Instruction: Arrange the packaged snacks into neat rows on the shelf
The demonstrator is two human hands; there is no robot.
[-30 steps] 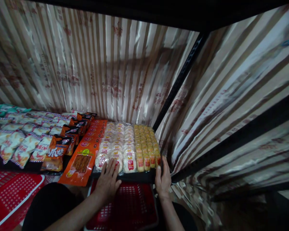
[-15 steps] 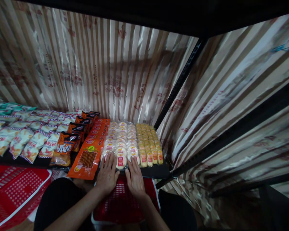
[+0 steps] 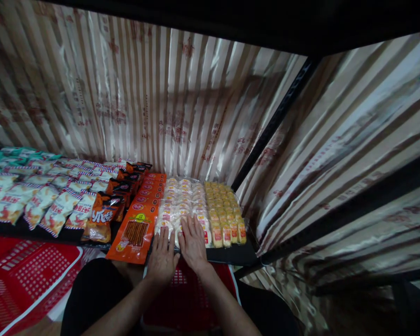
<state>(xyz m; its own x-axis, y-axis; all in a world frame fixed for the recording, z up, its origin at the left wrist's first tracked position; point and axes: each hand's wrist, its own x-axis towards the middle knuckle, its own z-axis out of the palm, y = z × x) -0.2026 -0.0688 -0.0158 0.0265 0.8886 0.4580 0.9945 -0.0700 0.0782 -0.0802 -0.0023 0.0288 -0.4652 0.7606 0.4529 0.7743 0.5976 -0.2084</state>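
White packets [image 3: 185,200] are arranged in columns on the black shelf [image 3: 227,255], with their front ends near its edge. Directly below that edge, a red basket [image 3: 187,303] is positioned between the knees; any packet pulled over the edge could be dropped into it.

The left hand [image 3: 163,261] and the right hand [image 3: 195,247] are laid against the front packets. The fingers of both are extended and set close together, with nothing clasped; the pressure applied cannot be told. If unequal force were applied, the columns could be skewed or buckled upward. Excess force could cause the contents to be crushed. If the glossy wrapping were caught under the fingers, packets could be dragged forward on withdrawal.

To the left, the lower end of an orange pouch [image 3: 140,205] is projected past the shelf edge and could be snagged by the left wrist. To the right, yellow packets [image 3: 224,210] are placed beside the white columns and could be displaced by sideways force. At the rear, the striped curtain [image 3: 196,107] could be pushed outward, as rigid support cannot be confirmed.
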